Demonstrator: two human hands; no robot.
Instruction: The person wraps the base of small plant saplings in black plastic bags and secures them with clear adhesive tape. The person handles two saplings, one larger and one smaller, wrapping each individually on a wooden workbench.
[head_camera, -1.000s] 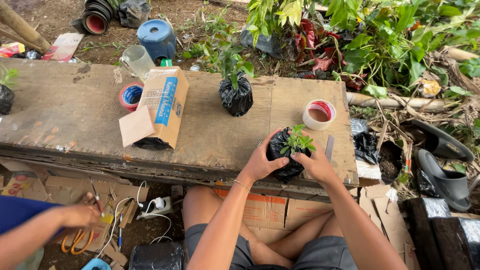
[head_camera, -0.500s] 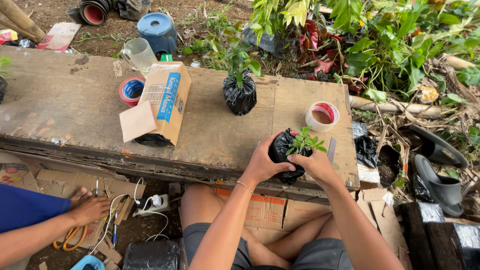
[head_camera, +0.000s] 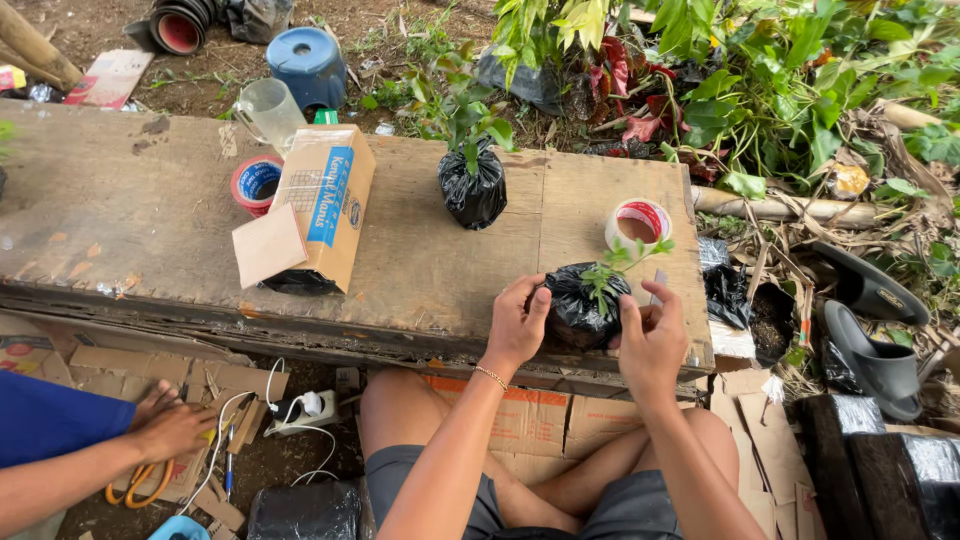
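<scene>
Counts: two black seedling bags on the wooden table (head_camera: 150, 220), two tape rolls, one cardboard box (head_camera: 318, 212), one clear jug (head_camera: 268, 110), one blue stool (head_camera: 308, 62).

Held seedling bag (head_camera: 578, 308) sits at the near right part of the table, close to the front edge, just in front of the white tape roll (head_camera: 638, 222). Long axis upright, green shoot pointing up with a slight lean toward the far right. Its base is hidden, so can't tell if it rests on the wood or is lifted.

Left hand (head_camera: 517, 325): fingers together, cupped against the bag's left side, fingertips on the black plastic near the top. Right hand (head_camera: 652, 342): fingers loosely curled, index up along the bag's right side, thumb area toward the bag. Both touching it, bag between them.

Second seedling bag (head_camera: 474, 186) stands upright mid-table, well apart from the hands, taller plant. Red-and-blue tape roll (head_camera: 256, 182) just left of the box, touching or nearly so. Box lies on its side, flap open toward the near left.

Another person's hand (head_camera: 172, 430) lower left, below the table, resting on cardboard scraps by orange-handled scissors (head_camera: 135, 488) and white cable. Dark sandals (head_camera: 872, 330) on the ground to the right.
</scene>
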